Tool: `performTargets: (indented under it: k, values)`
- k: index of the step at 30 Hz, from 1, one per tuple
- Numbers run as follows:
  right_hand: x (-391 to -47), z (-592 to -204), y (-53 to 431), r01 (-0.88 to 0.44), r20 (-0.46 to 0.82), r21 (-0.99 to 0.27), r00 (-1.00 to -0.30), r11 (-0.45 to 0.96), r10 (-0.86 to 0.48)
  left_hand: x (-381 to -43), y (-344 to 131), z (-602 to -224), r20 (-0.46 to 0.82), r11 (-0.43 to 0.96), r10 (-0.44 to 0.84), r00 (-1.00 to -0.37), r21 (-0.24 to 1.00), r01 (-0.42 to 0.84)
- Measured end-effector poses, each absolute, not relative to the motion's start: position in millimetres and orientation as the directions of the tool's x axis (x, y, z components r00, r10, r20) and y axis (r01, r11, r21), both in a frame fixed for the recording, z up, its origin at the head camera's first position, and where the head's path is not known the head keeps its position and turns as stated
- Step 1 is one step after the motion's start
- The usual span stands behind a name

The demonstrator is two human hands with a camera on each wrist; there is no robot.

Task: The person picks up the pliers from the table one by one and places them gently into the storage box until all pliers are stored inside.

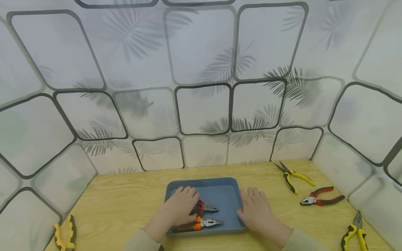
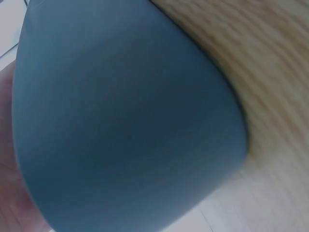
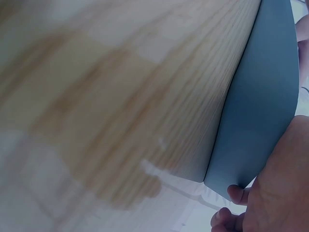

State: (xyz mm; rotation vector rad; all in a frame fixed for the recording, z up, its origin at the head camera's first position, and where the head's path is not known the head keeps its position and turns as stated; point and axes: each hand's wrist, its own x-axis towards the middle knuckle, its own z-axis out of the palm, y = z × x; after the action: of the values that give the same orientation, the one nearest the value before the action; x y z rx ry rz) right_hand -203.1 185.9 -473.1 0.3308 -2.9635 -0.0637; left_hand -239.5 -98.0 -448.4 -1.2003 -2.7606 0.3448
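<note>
A blue tray [image 1: 224, 191] is seen on the wooden tabletop [image 1: 132, 195], with two tools lying in it. The red pliers [image 1: 209, 208] are set in its middle, with the nose pointed right and the handles partly covered by the left hand [image 1: 183, 204]. The orange pliers [image 1: 197, 227] are laid along the near wall, nose also to the right, just beside the left thumb. Whether the red handles are grasped or merely covered by the left hand cannot be told; its fingers are spread over the tray's left part. The tray's right wall is gripped by the right hand [image 1: 255, 209], thumb at the rim; in the right wrist view a fingertip is seen against the outer wall.

Four more tools are noted on the tabletop. To the right, yellow long-nose pliers [image 1: 287, 171] are placed farthest back, red-black pliers [image 1: 316, 201] nearer, and yellow-black pliers [image 1: 352, 228] nearest. At the far left, yellow handles [image 1: 73, 232] are cut off by the frame edge. The tabletop is enclosed by a leaf-patterned backdrop [image 1: 204, 108].
</note>
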Motion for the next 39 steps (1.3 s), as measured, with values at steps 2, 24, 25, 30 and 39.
performTargets:
  k: [2,24,25,30,39]
  values:
    - [-202.8,-473.0,186.0,-0.216,0.151,0.057,-0.963,0.975,-0.223,-238.5,-96.9,-446.5,0.008,0.664,0.731,-0.683,-0.243,0.707]
    - [-201.2,-473.7,185.2,-0.220,0.203,0.074,-0.952,0.973,-0.230,-237.4,-97.8,-440.9,0.079,0.671,0.740,-0.668,-0.145,0.727]
    - [-201.5,-473.8,185.3,-0.219,0.201,0.070,-0.952,0.973,-0.229,-237.2,-98.1,-440.4,0.077,0.672,0.740,-0.668,-0.142,0.727]
    - [-201.8,-473.9,185.1,-0.219,0.184,0.064,-0.956,0.974,-0.227,-236.9,-101.4,-438.6,0.071,0.674,0.738,-0.671,-0.126,0.728]
    - [-202.5,-475.7,186.4,-0.228,0.194,0.062,-0.952,0.972,-0.235,-234.2,-109.8,-431.5,0.104,0.672,0.740,-0.665,-0.154,0.724]
